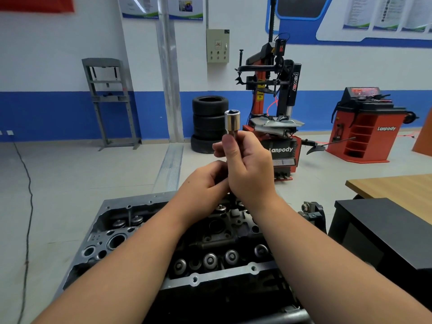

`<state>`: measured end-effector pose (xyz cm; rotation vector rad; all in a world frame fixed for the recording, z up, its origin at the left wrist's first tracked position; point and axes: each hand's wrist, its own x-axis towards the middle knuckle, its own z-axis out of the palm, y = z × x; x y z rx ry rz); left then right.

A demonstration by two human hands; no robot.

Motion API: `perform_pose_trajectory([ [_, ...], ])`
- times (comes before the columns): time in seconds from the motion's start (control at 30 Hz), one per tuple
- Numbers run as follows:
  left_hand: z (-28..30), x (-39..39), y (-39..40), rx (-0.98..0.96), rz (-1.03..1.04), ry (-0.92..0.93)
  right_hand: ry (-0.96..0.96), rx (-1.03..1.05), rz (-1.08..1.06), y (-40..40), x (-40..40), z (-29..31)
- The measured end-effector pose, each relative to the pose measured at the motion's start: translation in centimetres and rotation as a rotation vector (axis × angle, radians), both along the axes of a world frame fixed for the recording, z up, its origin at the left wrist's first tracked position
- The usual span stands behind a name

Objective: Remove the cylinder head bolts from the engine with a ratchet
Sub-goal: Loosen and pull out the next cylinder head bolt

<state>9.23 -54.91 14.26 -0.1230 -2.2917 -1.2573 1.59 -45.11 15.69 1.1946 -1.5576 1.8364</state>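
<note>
While both hands are raised above the engine (pixel 131 232), step judged as tool make-up, not yet bolt removal. Right hand (pixel 251 169) clenched round the lower shank of a chrome socket (pixel 232 120), thumb laid up its front. Socket upright, open end up, projecting clear above the grip. Left hand (pixel 205 181) curled just below and touching the right hand, apparently gripping the lower part of the same tool; cannot tell what lies inside it, ratchet or extension hidden by the fingers. No ratchet handle visible anywhere.

Cylinder head (pixel 222 232) sits well below the grip, under both forearms, valve springs and bolt holes exposed; head bolts not told apart with certainty at this angle.

Next move judged: seat socket fully on its drive, invert so open end faces down, lower onto a head bolt, square and fully engaged before any pull. Risk judged: a socket half seated may slip and round the bolt head.

Wooden desk (pixel 397 185) lies to the right, well apart from the hands.
</note>
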Motion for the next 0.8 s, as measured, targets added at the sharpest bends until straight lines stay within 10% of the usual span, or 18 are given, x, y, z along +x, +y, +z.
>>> perform_pose_trajectory([
  [0.8, 0.04, -0.48, 0.48, 0.109, 0.078, -0.046, -0.060, -0.080, 0.035, 0.14, 0.35, 0.32],
])
